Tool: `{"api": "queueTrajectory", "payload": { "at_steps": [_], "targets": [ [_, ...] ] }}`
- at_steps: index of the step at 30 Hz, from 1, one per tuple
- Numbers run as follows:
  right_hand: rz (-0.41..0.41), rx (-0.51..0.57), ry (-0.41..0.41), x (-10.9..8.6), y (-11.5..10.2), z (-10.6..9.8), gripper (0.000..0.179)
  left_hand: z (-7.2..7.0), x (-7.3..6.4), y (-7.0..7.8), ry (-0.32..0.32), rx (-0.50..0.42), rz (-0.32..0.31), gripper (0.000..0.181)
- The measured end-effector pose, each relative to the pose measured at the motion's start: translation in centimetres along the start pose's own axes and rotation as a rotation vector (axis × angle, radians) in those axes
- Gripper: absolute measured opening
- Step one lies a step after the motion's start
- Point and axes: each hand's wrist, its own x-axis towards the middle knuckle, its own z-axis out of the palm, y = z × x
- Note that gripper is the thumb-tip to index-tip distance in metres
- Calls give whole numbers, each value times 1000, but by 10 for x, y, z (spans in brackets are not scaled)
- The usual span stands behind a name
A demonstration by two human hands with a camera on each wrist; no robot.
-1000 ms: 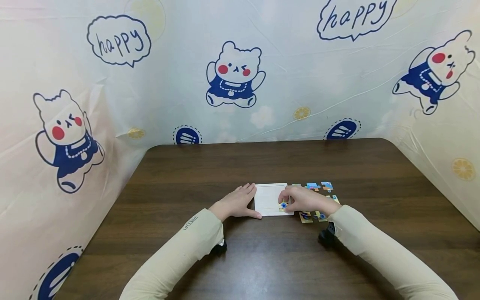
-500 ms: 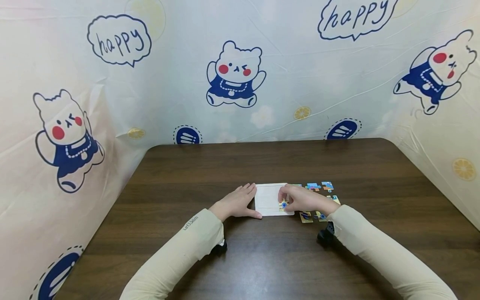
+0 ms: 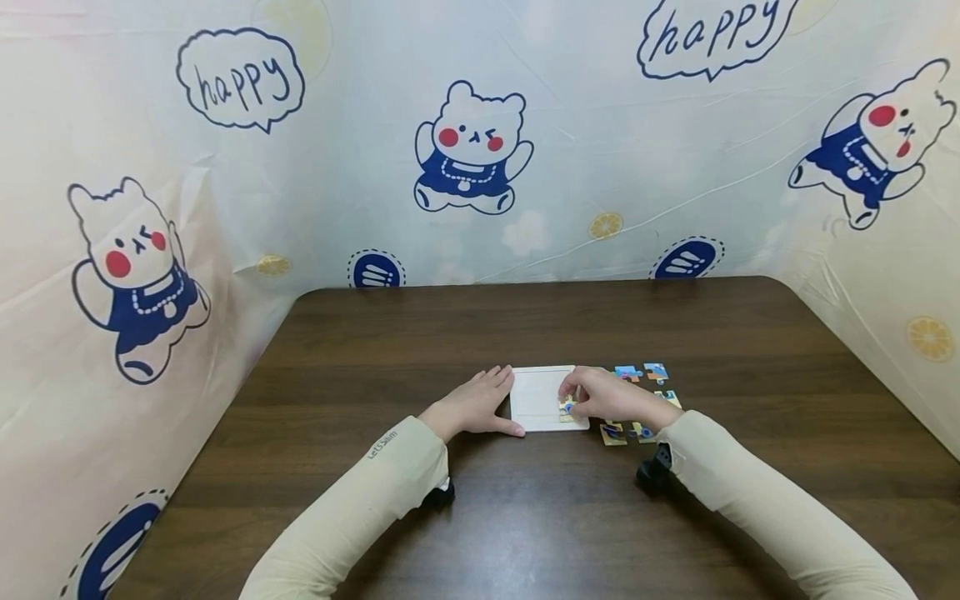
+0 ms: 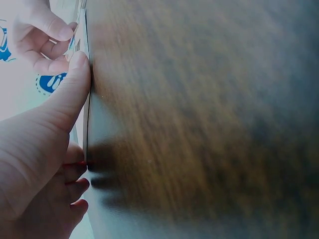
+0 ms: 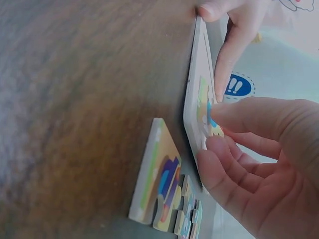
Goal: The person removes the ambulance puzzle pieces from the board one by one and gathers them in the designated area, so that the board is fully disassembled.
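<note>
A white puzzle tray lies flat on the table. My left hand rests at its left side, fingers stretched along that edge and thumb by the near corner. With thumb and fingertips, my right hand pinches a yellow and blue jigsaw piece at the tray's near right part. The right wrist view has this piece low against the tray's surface, its far part covered by the fingers. From the left wrist, the left thumb shows at the tray's edge.
Several loose jigsaw pieces lie right of the tray, partly under the right forearm. One piece lies close beside the tray's near right corner. Behind the brown wooden table hangs a printed cloth.
My right hand shifts very slightly, and less of the pinched piece shows past the fingers. A loose piece at the tray's far right is now covered by that hand. The left hand stays put.
</note>
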Motion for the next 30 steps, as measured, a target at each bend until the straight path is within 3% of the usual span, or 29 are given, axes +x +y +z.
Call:
{"api": "queueTrajectory", "payload": {
  "at_steps": [10,18,30],
  "targets": [
    [-48,22,-6,-1,1,-4,11,-1,0,3,-6,-3,-10,97],
    [4,75,18,-2,2,-5,10,-3,0,3,-11,9,-10,96],
    [-15,81,12,-6,3,-9,16,-2,-2,3,-16,1,-18,96]
  ]
}}
